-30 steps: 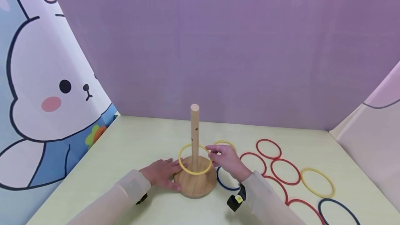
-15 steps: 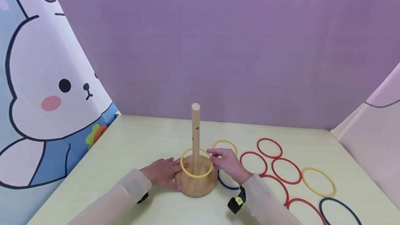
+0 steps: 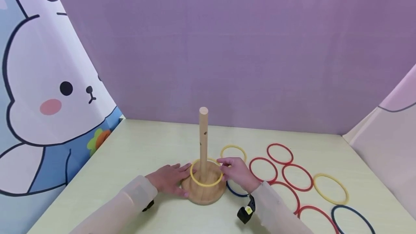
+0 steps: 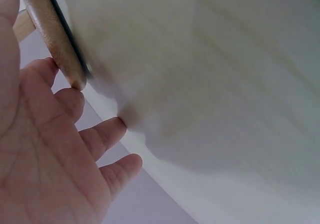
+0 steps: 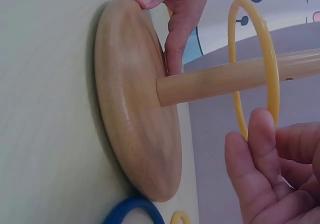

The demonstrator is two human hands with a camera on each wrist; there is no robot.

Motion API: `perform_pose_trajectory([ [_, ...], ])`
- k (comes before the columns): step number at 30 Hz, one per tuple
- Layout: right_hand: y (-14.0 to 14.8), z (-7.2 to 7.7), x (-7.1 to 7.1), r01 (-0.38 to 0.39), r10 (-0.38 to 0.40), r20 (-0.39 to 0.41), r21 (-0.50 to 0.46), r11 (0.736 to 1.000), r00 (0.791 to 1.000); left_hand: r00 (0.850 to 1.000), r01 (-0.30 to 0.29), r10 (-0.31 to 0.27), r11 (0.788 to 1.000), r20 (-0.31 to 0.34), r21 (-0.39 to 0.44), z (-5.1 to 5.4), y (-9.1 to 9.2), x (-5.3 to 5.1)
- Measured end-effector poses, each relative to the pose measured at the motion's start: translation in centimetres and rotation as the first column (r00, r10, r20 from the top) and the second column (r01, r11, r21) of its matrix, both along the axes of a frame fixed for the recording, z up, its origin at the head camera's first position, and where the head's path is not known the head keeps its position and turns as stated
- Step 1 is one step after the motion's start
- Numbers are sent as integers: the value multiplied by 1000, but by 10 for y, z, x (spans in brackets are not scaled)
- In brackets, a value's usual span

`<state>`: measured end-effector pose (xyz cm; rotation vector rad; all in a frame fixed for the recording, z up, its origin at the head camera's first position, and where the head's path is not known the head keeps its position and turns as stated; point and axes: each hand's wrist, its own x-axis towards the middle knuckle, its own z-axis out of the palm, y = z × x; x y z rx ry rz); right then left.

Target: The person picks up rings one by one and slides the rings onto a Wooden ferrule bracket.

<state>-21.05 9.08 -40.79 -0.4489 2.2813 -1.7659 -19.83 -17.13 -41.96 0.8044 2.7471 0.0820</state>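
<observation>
A wooden post (image 3: 203, 133) stands upright on a round wooden base (image 3: 203, 197) on the table. My right hand (image 3: 239, 173) pinches a yellow ring (image 3: 206, 185) at its right edge. In the right wrist view the yellow ring (image 5: 271, 68) encircles the post (image 5: 210, 82), held above the base (image 5: 135, 98) and apart from it. My left hand (image 3: 169, 180) rests on the left side of the base with its fingers spread. In the left wrist view the fingertips of my left hand (image 4: 50, 149) touch the edge of the base (image 4: 55, 38) and the table.
Several red rings (image 3: 297, 190) lie right of the base, with a yellow ring (image 3: 347, 195) and a blue ring (image 3: 357, 215) farther right. Another yellow ring (image 3: 234, 146) and a blue ring (image 3: 234, 193) lie near my right hand. A purple panel (image 3: 227, 53) stands behind the table.
My right hand has lowered the yellow ring along the post toward the base. My left hand keeps its place on the base.
</observation>
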Motion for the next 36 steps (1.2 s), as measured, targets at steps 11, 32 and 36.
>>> perform_pose_trajectory([
  [11, -2, -5, 2, 5, -8, 50, 58, 998, 999, 1000, -12, 13, 1000, 24, -11, 5, 2, 1],
  [32, -3, -6, 3, -25, 15, 74, 135, 991, 997, 999, -37, 37, 999, 27, -23, 3, 3, 1],
  [36, -3, -8, 2, -26, 15, 82, 130, 991, 996, 999, -33, 34, 999, 15, -25, 3, 3, 1],
])
